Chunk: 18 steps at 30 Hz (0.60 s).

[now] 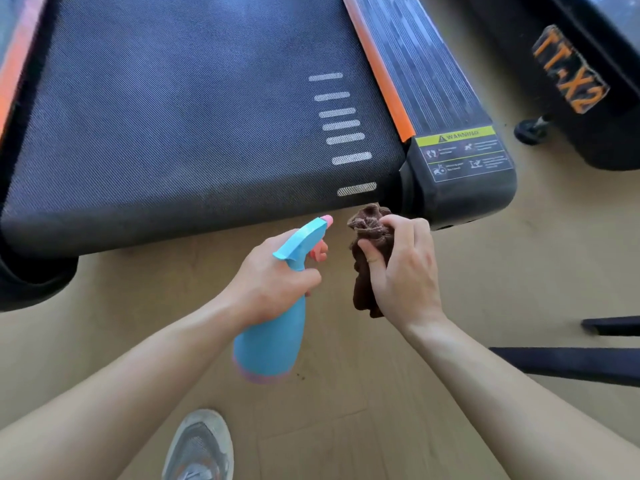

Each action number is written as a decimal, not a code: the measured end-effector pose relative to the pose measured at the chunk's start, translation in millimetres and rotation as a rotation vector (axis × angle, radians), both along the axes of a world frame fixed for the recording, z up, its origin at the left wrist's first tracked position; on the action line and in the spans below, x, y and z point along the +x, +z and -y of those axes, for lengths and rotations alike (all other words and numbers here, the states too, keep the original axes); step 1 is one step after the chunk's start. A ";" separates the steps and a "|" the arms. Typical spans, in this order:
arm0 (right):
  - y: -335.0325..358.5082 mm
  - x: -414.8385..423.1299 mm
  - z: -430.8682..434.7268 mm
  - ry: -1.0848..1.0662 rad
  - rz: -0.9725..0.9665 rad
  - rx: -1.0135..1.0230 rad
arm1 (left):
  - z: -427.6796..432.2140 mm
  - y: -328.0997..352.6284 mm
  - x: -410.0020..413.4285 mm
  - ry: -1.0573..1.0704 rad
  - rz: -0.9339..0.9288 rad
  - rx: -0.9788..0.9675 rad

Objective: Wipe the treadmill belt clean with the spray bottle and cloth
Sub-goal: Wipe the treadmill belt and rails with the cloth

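On a pale wood-look floor [346, 427], the dark textured treadmill belt [190, 116] fills the upper left of your view, its rear edge just ahead of your hands. Your left hand [273, 282] is wrapped around the neck of the blue spray bottle [273, 341], a finger on its pink trigger and the nozzle aimed toward that near edge of the belt. Just beside it, your right hand [405, 271] clutches the bunched brown cloth [367, 230], held in the air close to the belt's back corner and not touching it. A column of white bars [343, 126] marks the belt's right side, next to an orange strip [381, 74] and a ribbed black side rail [426, 64] that ends in a yellow-headed warning label [464, 154]. Farther right stands a second black machine [571, 71] with orange lettering and a small wheel [530, 131]. A grey shoe [201, 445] shows at the bottom edge, below your forearms.
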State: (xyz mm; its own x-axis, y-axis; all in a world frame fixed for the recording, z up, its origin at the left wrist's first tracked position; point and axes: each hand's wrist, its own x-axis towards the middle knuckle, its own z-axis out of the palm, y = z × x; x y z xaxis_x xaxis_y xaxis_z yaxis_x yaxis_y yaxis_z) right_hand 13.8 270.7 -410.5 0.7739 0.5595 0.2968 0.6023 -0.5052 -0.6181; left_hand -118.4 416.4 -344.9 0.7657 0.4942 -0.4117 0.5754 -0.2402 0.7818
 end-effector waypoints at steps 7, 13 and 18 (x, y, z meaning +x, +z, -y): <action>-2.5 16.9 -87.6 -0.371 0.035 0.223 | -13.6 17.0 -22.3 0.065 -0.032 0.117; -27.6 -31.0 -114.7 -0.424 -0.074 0.301 | -32.2 32.9 -12.3 -0.014 -0.094 0.150; -33.5 0.7 -98.6 -0.614 -0.098 0.495 | -46.0 32.7 8.8 -0.049 0.004 0.073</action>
